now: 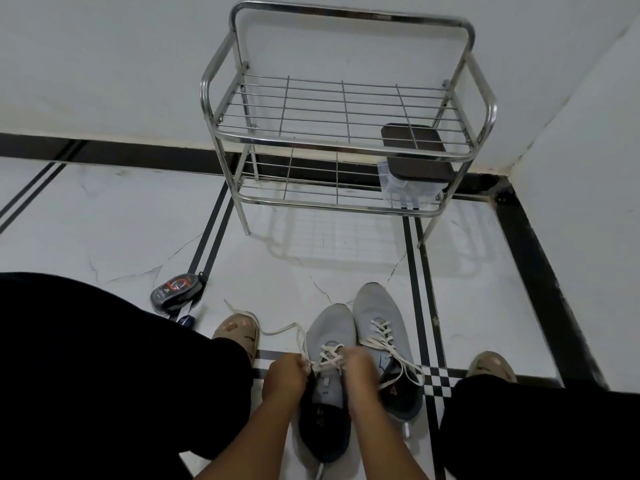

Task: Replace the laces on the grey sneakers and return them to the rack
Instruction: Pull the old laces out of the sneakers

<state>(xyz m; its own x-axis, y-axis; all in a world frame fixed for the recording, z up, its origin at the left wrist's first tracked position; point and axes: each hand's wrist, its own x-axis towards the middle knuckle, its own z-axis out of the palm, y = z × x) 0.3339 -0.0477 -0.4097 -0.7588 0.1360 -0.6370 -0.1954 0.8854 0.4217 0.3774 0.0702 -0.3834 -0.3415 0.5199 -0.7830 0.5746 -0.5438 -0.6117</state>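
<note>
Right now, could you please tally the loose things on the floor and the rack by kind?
Grey sneakers: 2, the left sneaker and the right sneaker
White laces: 2, the left lace and the right lace
Shoe polish container: 1
Dark lidded box on the rack: 1
Total: 6

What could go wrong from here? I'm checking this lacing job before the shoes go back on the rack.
1. The loose lace end trails across the floor toward the person's foot; it could get stepped on and pulled out of the eyelets.
2. Both the left hand and right hand work the left sneaker, while the right sneaker has untied laces that could snag when it is carried.
3. The dark-lidded box takes up the rack's lower right corner, tightening space there.
</note>
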